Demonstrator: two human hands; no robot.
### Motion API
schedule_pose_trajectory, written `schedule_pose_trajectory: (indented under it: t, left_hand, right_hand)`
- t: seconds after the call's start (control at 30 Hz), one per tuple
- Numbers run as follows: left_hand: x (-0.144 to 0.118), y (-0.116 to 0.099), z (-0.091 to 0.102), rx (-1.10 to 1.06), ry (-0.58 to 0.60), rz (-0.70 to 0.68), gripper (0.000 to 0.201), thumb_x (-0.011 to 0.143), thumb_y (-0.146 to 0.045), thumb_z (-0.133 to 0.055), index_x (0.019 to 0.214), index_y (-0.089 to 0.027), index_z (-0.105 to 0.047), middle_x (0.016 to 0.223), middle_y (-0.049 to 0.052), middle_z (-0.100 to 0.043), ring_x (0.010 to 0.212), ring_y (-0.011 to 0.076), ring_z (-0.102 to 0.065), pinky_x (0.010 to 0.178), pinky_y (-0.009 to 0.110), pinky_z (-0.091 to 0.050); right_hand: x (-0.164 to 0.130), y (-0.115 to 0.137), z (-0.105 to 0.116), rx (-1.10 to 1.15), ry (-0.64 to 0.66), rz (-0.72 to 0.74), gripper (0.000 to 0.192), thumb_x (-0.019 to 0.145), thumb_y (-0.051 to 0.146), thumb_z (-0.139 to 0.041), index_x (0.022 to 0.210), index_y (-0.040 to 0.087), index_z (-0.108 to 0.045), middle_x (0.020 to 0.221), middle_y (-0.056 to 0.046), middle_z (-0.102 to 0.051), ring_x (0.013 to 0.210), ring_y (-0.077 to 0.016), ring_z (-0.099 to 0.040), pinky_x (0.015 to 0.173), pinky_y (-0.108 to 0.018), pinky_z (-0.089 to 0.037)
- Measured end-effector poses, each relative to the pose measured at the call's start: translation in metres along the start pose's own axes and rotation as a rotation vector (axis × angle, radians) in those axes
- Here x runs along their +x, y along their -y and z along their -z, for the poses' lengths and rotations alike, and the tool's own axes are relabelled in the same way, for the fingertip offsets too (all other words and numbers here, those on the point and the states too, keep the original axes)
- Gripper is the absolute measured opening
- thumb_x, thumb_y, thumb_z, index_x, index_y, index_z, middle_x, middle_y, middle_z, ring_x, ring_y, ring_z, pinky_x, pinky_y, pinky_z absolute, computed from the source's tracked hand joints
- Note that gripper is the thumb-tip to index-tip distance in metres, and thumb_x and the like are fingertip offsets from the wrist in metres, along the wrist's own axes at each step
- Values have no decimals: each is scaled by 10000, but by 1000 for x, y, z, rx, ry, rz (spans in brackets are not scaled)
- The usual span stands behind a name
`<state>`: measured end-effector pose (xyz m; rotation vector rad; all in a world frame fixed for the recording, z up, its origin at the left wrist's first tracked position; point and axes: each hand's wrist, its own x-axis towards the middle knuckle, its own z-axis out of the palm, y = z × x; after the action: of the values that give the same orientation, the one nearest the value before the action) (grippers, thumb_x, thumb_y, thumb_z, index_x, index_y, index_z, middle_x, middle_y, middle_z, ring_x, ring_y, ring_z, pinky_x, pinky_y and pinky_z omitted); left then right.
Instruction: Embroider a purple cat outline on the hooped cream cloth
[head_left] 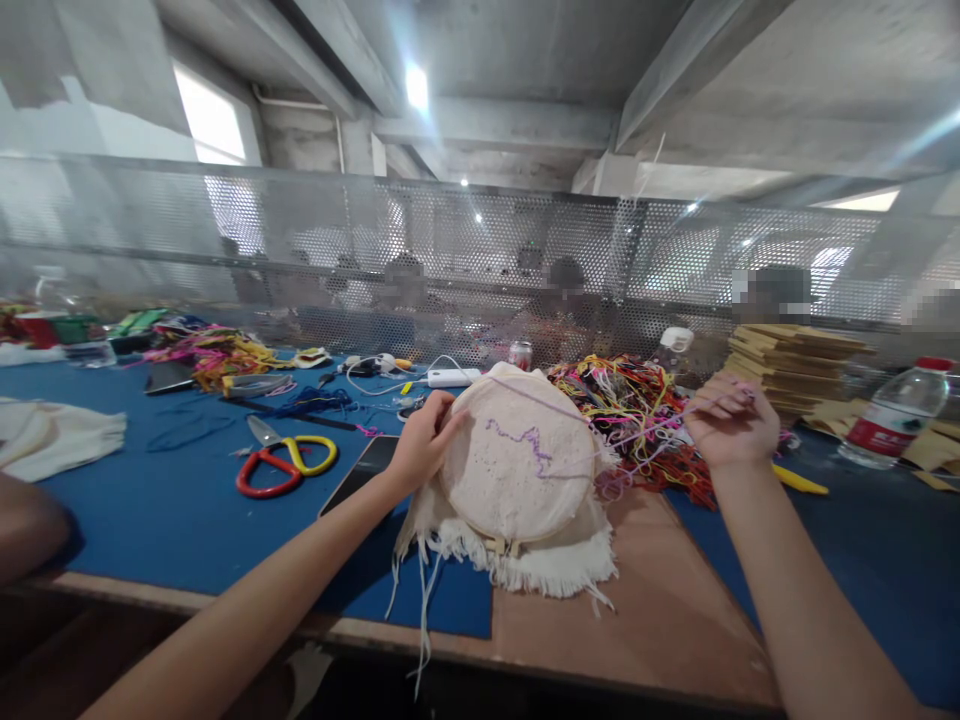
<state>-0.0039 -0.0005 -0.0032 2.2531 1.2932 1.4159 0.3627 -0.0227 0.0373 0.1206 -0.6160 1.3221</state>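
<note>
Centre frame, our left hand (426, 440) gripping embroidery hoop (517, 465) at its left rim, our right hand (731, 425) right of hoop pinching purple thread (592, 413) taut

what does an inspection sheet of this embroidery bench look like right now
surface: wooden table partly covered by blue mat
job's things: embroidery hoop with fringed cream cloth and purple stitching; purple thread drawn off to the right
clutter: scissors, tangled coloured threads, phone, stacked cardboard, water bottle, folded cloth
grippers: left hand grips the hoop's edge; right hand pinches the thread, raised
cables: white cable and power bank
surroundings: perforated metal screen, people behind it
</note>
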Motion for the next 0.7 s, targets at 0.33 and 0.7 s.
schedule_pose_trajectory:
  t: [0.33, 0.7]
  left_hand:
    - [2, 4, -1, 38, 50, 40, 232, 851, -387, -420, 924, -183, -503, 711, -14, -545, 617, 131, -479, 572, 235, -330]
    - [4, 24, -11, 215, 145, 119, 136, 771, -252, -485, 853, -173, -559, 920, 100, -597, 922, 260, -516, 804, 358, -371]
  right_hand:
    - [2, -8, -5, -372, -206, 11, 301, 819, 265, -498, 585, 209, -318, 378, 111, -320, 299, -1, -342, 324, -91, -312]
    - [-6, -93, 16, -845, -389, -321, 467, 624, 580, -660, 598, 200, -389, 395, 86, -457, 298, -53, -395, 293, -157, -295]
